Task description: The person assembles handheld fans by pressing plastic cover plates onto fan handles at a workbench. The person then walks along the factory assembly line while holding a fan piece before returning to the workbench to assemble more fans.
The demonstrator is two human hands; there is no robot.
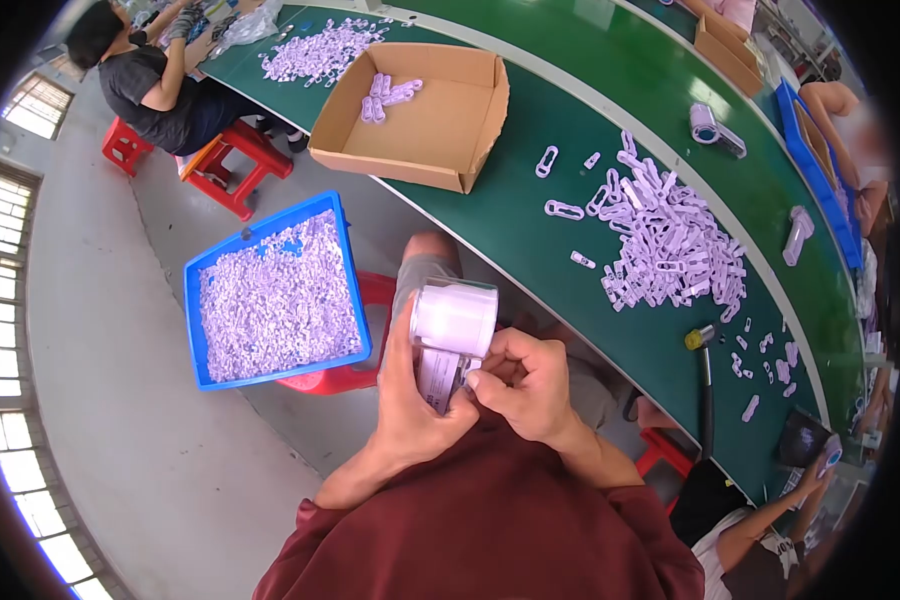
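Note:
My left hand (410, 400) is wrapped round a lilac and white device (454, 318) with a wide, clear-edged round head and a narrower lower part bearing dark print. My right hand (526, 388) is at the device's right side, thumb and fingers pinched together near its lower part; whatever small piece lies between them is too small to make out. The device is held above my lap, in front of the dark red shirt.
A blue tray (192, 330) of small lilac parts rests on a red stool to the left. On the green table (530, 240) are a cardboard box (440, 105), a lilac parts pile (670, 240) and a hammer-like tool (707, 385). Co-workers (155, 85) sit around.

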